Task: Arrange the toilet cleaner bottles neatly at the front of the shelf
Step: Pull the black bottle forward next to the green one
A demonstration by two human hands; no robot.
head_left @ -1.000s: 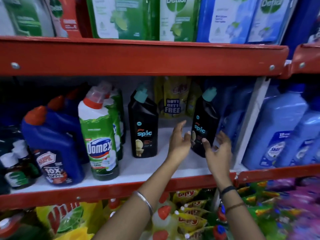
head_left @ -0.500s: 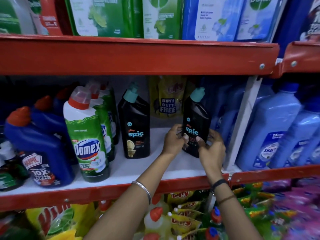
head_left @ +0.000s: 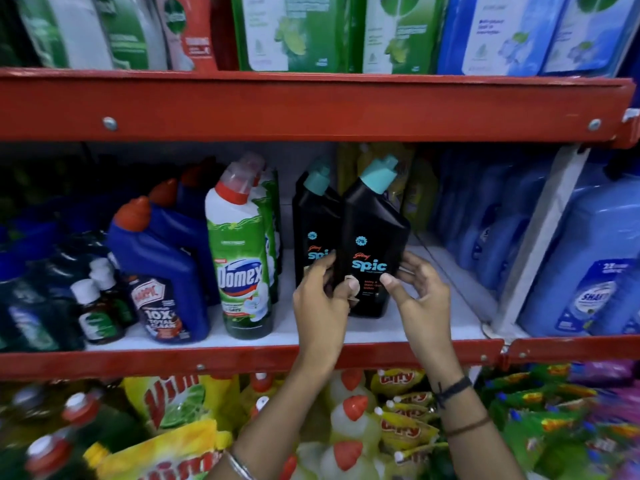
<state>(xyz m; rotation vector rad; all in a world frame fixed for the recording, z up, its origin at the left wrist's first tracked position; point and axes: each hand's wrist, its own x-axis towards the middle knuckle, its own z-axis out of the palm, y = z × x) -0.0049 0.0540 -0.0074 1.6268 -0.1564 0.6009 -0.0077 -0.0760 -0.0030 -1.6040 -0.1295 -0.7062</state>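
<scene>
A black Spic toilet cleaner bottle (head_left: 372,237) with a teal cap is held between both my hands, tilted a little to the right, with its base low over the white shelf board (head_left: 381,329). My left hand (head_left: 320,303) grips its lower left side and my right hand (head_left: 419,292) its lower right side. A second black Spic bottle (head_left: 313,220) stands upright just behind and to the left, partly hidden. Further left stand a green Domex bottle (head_left: 242,268) and a blue Harpic bottle (head_left: 166,271), each with more bottles behind.
Blue Shakti bottles (head_left: 588,271) fill the bay to the right, past a white upright (head_left: 540,237). Small dark bottles (head_left: 100,306) sit at the left. The red shelf lip (head_left: 242,358) runs along the front, and another red shelf (head_left: 311,105) hangs low overhead. Yellow pouches stand at the back.
Both hands closed on the right-hand Spic bottle, then carried it forward and to the left, so it now sits beside and in front of the other Spic bottle.
</scene>
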